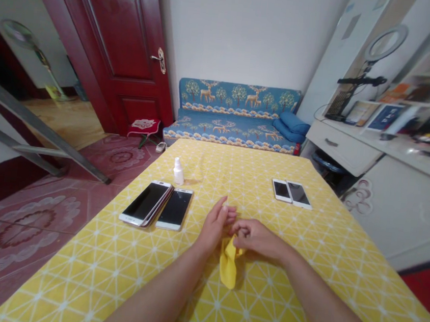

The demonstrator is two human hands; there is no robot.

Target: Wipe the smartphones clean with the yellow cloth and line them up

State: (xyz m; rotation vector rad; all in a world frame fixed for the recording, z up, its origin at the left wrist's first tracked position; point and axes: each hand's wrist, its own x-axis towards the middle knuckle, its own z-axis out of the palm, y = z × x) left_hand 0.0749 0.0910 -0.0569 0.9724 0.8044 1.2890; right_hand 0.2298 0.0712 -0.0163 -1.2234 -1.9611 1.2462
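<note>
A yellow cloth [229,267] hangs from my right hand [255,236], whose fingers are closed on its upper end. Right beside it is my left hand [216,222], fingers stretched out and apart, with no object seen in it. To the left of my hands a white smartphone with a dark screen [174,209] lies flat. Next to it is a stack of phones [146,203], a white-framed one on top. A small white spray bottle [178,171] stands upright behind them.
Two white phones [291,193] lie side by side toward the right of the table with its yellow patterned tablecloth [233,168]. Beyond the far edge stands a blue patterned sofa [226,124]. A white cabinet [396,195] is on the right, and a metal ladder frame [45,133] on the left.
</note>
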